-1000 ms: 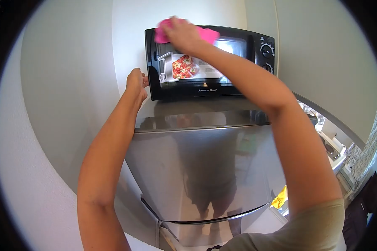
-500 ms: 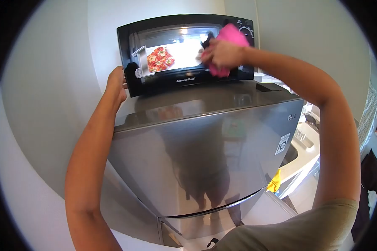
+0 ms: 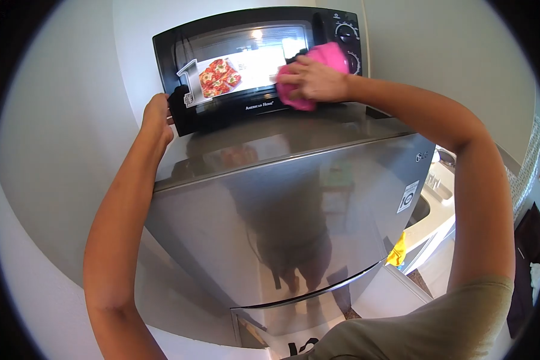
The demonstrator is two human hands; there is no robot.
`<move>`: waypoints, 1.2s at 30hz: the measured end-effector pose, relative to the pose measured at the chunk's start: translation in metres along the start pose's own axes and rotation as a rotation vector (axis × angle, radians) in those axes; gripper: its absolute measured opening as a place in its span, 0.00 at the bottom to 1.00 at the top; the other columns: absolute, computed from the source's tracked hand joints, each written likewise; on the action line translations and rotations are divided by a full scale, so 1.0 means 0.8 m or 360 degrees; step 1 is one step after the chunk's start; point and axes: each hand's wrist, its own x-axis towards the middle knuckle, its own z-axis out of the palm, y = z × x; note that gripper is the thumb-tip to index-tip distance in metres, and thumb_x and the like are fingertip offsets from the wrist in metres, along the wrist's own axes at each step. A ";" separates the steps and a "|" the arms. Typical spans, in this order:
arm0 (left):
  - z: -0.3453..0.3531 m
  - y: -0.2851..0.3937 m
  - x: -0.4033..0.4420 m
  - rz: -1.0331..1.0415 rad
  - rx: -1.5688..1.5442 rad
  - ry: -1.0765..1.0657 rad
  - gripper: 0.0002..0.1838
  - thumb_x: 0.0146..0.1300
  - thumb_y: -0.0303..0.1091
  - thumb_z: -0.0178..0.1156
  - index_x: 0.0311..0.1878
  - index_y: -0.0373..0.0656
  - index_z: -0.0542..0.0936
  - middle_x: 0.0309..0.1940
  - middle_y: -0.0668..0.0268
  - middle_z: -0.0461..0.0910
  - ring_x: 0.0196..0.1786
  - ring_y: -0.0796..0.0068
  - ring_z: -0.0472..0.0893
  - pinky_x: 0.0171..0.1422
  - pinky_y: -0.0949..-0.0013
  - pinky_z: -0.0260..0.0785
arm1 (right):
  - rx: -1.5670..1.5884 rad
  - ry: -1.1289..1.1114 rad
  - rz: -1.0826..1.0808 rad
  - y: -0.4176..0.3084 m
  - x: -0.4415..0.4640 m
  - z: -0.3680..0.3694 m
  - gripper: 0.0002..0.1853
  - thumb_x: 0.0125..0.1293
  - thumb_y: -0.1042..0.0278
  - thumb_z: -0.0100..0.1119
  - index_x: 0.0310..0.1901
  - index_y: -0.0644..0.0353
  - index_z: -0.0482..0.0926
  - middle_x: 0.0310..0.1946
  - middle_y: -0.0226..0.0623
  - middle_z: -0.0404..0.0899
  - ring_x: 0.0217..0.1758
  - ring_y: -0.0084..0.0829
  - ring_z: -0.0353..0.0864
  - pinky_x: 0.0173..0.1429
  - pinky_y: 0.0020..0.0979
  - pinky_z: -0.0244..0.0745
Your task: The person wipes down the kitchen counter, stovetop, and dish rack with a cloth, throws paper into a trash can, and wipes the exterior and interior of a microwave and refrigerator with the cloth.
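A black microwave (image 3: 222, 116) with a pizza picture sticker (image 3: 220, 78) on its door stands on top of a grey fridge (image 3: 222, 222). My right hand (image 3: 318, 81) presses a bunched pink cloth (image 3: 331, 55) against the right part of the door, near the handle. The fingers are spread over the cloth, which hides part of the door. At the microwave's lower left side, my left hand (image 3: 158, 113) grips the edge. Some of its fingers are hidden behind that side.
Walls stand close on the left and behind the microwave. Control knobs (image 3: 345, 33) sit on its right panel. To the right and lower down are a counter (image 3: 436, 215) with a sink (image 3: 420, 211) and a yellow cloth (image 3: 397, 251).
The view has shifted a little, so the microwave appears higher and further left. My right hand and the pink cloth have moved down across the door, uncovering the lower knob. My left hand stays put.
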 end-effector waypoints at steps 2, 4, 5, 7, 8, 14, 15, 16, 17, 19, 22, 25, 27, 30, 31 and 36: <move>0.000 0.003 -0.002 -0.0024 -0.0015 0.0035 0.11 0.63 0.37 0.44 0.39 0.41 0.73 0.33 0.62 0.75 0.35 0.68 0.71 0.42 0.63 0.65 | 0.0102 0.0135 -0.0092 -0.023 0.072 0.019 0.10 0.47 0.62 0.57 0.32 0.48 0.84 0.54 0.34 0.71 0.56 0.37 0.70 0.60 0.42 0.64; -0.003 0.000 -0.001 -0.0004 -0.0037 0.0067 0.13 0.63 0.38 0.45 0.40 0.40 0.73 0.33 0.61 0.76 0.35 0.68 0.71 0.48 0.61 0.63 | 0.0297 0.0415 -0.0281 -0.052 0.157 0.031 0.08 0.49 0.64 0.58 0.31 0.51 0.83 0.49 0.37 0.73 0.56 0.37 0.70 0.54 0.38 0.67; -0.011 -0.003 0.007 -0.0027 -0.0024 0.0038 0.13 0.63 0.39 0.45 0.41 0.40 0.73 0.34 0.61 0.76 0.35 0.68 0.71 0.52 0.60 0.60 | 0.0289 0.0391 -0.0197 -0.073 0.204 0.030 0.08 0.48 0.64 0.58 0.31 0.51 0.83 0.49 0.37 0.73 0.55 0.37 0.70 0.53 0.38 0.67; -0.007 -0.005 0.000 -0.0048 -0.0024 0.0068 0.14 0.62 0.41 0.45 0.40 0.43 0.74 0.34 0.62 0.77 0.38 0.69 0.70 0.62 0.54 0.49 | 0.0262 0.0360 -0.0103 -0.081 0.223 0.027 0.07 0.48 0.65 0.58 0.30 0.52 0.83 0.49 0.36 0.73 0.53 0.37 0.71 0.51 0.37 0.68; -0.008 -0.008 0.004 -0.0049 -0.0028 0.0057 0.14 0.62 0.41 0.45 0.40 0.43 0.74 0.34 0.62 0.77 0.38 0.69 0.70 0.62 0.54 0.49 | 0.0268 0.0378 -0.0155 -0.077 0.216 0.024 0.06 0.48 0.65 0.58 0.28 0.52 0.82 0.50 0.36 0.73 0.52 0.37 0.71 0.51 0.36 0.68; -0.012 -0.014 0.014 0.0026 0.0149 -0.0080 0.16 0.62 0.44 0.44 0.44 0.45 0.73 0.44 0.60 0.76 0.45 0.65 0.70 0.62 0.51 0.47 | 0.0040 -0.0210 -0.0179 -0.040 0.033 -0.003 0.06 0.46 0.63 0.58 0.18 0.51 0.81 0.50 0.30 0.75 0.50 0.33 0.73 0.54 0.40 0.68; -0.010 -0.014 0.012 0.0021 0.0140 -0.0072 0.14 0.61 0.44 0.44 0.40 0.46 0.72 0.41 0.62 0.76 0.43 0.66 0.70 0.58 0.53 0.48 | -0.0041 -0.0348 -0.0178 -0.035 0.001 -0.013 0.05 0.46 0.62 0.59 0.19 0.48 0.80 0.48 0.24 0.75 0.48 0.29 0.74 0.50 0.36 0.67; -0.009 -0.013 0.009 0.0031 0.0146 -0.0072 0.14 0.61 0.44 0.44 0.40 0.46 0.72 0.41 0.62 0.76 0.43 0.66 0.70 0.58 0.53 0.48 | -0.0057 -0.0363 -0.0121 -0.030 -0.029 -0.010 0.04 0.44 0.62 0.60 0.19 0.48 0.80 0.45 0.24 0.75 0.47 0.28 0.74 0.48 0.35 0.68; -0.009 -0.013 0.006 0.0045 0.0160 -0.0074 0.13 0.61 0.44 0.44 0.39 0.47 0.72 0.41 0.62 0.76 0.43 0.66 0.70 0.58 0.54 0.49 | -0.0030 -0.0420 -0.0085 -0.029 -0.036 -0.018 0.03 0.45 0.63 0.60 0.20 0.49 0.81 0.45 0.26 0.75 0.47 0.29 0.74 0.48 0.37 0.69; -0.009 -0.016 0.010 0.0077 0.0172 -0.0061 0.13 0.59 0.45 0.45 0.39 0.48 0.73 0.38 0.64 0.76 0.40 0.67 0.69 0.55 0.56 0.50 | -0.0021 -0.0468 -0.0034 -0.021 -0.035 -0.032 0.02 0.45 0.65 0.61 0.21 0.49 0.82 0.44 0.27 0.75 0.47 0.31 0.75 0.47 0.38 0.70; -0.008 -0.014 0.014 0.0029 0.0155 -0.0053 0.12 0.59 0.44 0.46 0.38 0.49 0.73 0.36 0.64 0.77 0.38 0.68 0.69 0.51 0.59 0.50 | 0.0283 -0.0070 0.0855 0.005 0.002 -0.054 0.09 0.51 0.69 0.56 0.36 0.52 0.81 0.48 0.37 0.72 0.48 0.43 0.75 0.46 0.46 0.72; -0.006 -0.014 0.014 0.0056 0.0132 -0.0040 0.12 0.59 0.44 0.46 0.36 0.49 0.73 0.35 0.65 0.77 0.36 0.69 0.68 0.47 0.61 0.50 | 0.0050 0.0134 0.1685 0.030 0.031 -0.047 0.21 0.58 0.68 0.52 0.55 0.57 0.68 0.48 0.47 0.69 0.44 0.50 0.76 0.40 0.49 0.75; -0.002 -0.014 0.013 0.0070 0.0045 -0.0014 0.11 0.59 0.44 0.46 0.36 0.49 0.73 0.34 0.65 0.76 0.36 0.69 0.68 0.47 0.63 0.51 | -0.0038 0.0064 0.1617 0.022 0.053 0.025 0.21 0.59 0.69 0.51 0.56 0.61 0.66 0.47 0.48 0.68 0.44 0.50 0.76 0.39 0.48 0.75; 0.002 -0.011 -0.004 0.0086 0.0082 0.0006 0.11 0.58 0.42 0.47 0.38 0.48 0.74 0.37 0.64 0.77 0.37 0.68 0.69 0.47 0.64 0.50 | 0.0632 0.0038 0.1673 -0.005 0.151 0.011 0.22 0.59 0.71 0.53 0.53 0.72 0.64 0.46 0.52 0.67 0.44 0.49 0.77 0.37 0.48 0.75; 0.000 -0.013 -0.003 0.0086 0.0083 -0.0005 0.11 0.58 0.42 0.47 0.38 0.48 0.74 0.37 0.64 0.77 0.37 0.68 0.69 0.47 0.64 0.50 | 0.0459 0.0051 0.1468 -0.014 0.182 0.020 0.19 0.58 0.72 0.53 0.51 0.70 0.67 0.46 0.53 0.66 0.43 0.50 0.77 0.35 0.48 0.75; -0.021 -0.023 0.029 0.0037 0.0123 -0.0133 0.18 0.58 0.40 0.48 0.49 0.43 0.72 0.50 0.58 0.76 0.53 0.60 0.69 0.68 0.48 0.36 | 0.0126 -0.0123 0.1263 -0.031 0.230 -0.001 0.21 0.56 0.65 0.57 0.48 0.71 0.75 0.47 0.52 0.65 0.43 0.45 0.77 0.39 0.42 0.77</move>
